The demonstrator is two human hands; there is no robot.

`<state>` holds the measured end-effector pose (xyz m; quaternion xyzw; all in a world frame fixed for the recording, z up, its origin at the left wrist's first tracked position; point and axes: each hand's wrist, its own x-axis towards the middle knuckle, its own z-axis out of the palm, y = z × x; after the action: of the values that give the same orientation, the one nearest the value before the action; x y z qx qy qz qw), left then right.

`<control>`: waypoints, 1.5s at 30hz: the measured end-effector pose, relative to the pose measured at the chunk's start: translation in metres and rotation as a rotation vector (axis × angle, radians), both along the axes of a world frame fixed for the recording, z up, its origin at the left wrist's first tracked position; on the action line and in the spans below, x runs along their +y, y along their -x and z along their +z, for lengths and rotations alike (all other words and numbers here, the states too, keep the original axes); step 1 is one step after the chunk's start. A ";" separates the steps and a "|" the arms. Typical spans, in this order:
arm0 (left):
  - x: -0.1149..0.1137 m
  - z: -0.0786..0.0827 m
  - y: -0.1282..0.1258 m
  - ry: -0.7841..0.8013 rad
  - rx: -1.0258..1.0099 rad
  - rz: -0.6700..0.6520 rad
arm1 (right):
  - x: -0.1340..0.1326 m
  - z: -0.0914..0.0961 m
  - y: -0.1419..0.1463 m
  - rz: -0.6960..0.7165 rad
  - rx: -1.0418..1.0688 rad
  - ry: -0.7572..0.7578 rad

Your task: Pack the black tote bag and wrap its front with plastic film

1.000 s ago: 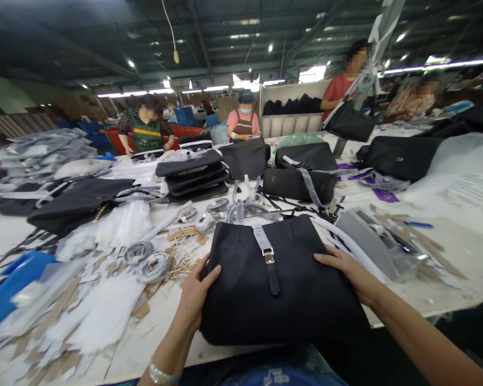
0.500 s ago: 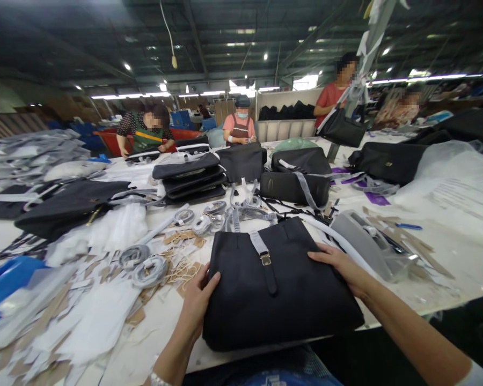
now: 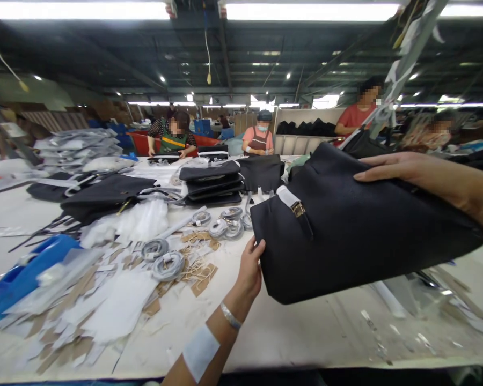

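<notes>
A black handbag [image 3: 346,236] is raised off the table and tilted, its right side higher and closer to me. On its front sit a short strap and a gold buckle [image 3: 297,208], partly wrapped in white film. My left hand [image 3: 253,268] grips the bag's lower left edge, thumb in front and fingers behind. With the thumb on the front face, my right hand [image 3: 402,170] clasps the upper right edge; some of its fingers are hidden behind the bag. Coiled, wrapped straps [image 3: 168,266] lie left of my left hand.
Stacked black bags [image 3: 213,182] stand mid-table, and another black bag [image 3: 104,195] lies further left. Paper tags and white sheets [image 3: 121,305] cover the left front, beside a blue plastic holder [image 3: 36,273]. Several co-workers, one in a brown apron [image 3: 258,138], are across the table.
Both hands have lifted the handbag off the table and carried it right, tipping it. My right hand has risen with the bag's upper edge. The view has shifted left.
</notes>
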<state>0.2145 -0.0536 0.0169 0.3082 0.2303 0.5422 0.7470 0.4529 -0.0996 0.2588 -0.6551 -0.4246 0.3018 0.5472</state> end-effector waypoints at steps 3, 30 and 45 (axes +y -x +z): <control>0.000 0.006 0.006 0.070 -0.038 -0.018 | 0.000 0.017 0.005 0.106 -0.008 0.177; -0.033 0.074 0.008 0.022 -0.045 -0.278 | 0.017 0.003 0.127 0.644 -0.841 0.241; -0.060 -0.052 0.126 0.447 0.344 0.155 | 0.008 -0.261 0.052 0.333 -0.870 0.216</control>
<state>0.0889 -0.1132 -0.0353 0.2049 0.4902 0.4732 0.7027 0.4010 -0.0918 -0.0024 -0.6969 -0.6796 0.1255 0.1916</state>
